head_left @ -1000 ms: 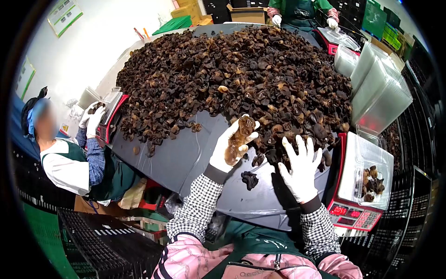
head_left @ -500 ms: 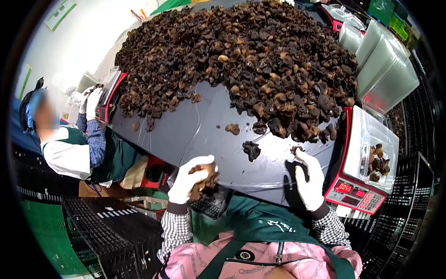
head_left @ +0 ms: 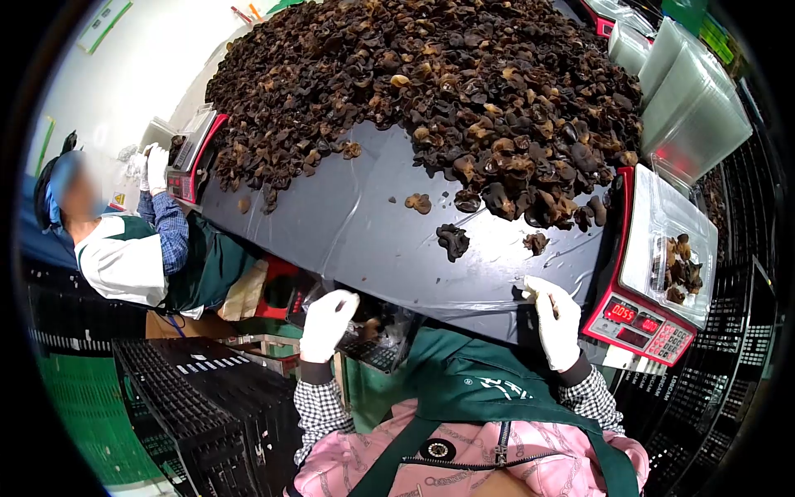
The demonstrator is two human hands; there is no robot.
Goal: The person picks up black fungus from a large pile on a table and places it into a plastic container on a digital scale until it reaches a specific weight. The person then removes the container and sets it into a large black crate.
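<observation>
My left hand (head_left: 329, 325), in a white glove, is over the table's near edge with its fingers stretched out and no mushroom visible in them. Just beside and below it, blurred brown wood ear mushrooms (head_left: 364, 330) show above a dark crate (head_left: 386, 356). My right hand (head_left: 553, 323), also gloved, hovers at the near right of the dark table (head_left: 364, 240). Its fingers are curled together, and their inner side is hidden. Closest to it on the tabletop lies a small wood ear piece (head_left: 537, 243); a darker wood ear (head_left: 453, 241) is farther left.
A large wood ear heap (head_left: 431, 91) covers the far table. On my right, a red scale (head_left: 638, 327) reads 0.055 under a clear tray (head_left: 675, 248) with several pieces. Clear trays (head_left: 691, 116) are stacked behind. A co-worker (head_left: 124, 248) stands left by another scale (head_left: 189, 166). Black crates (head_left: 207, 398) stand lower left.
My left hand has let go of the wood ear clump it held. My right hand has drawn back from the small piece, and its fingers have closed. The view has tilted slightly.
</observation>
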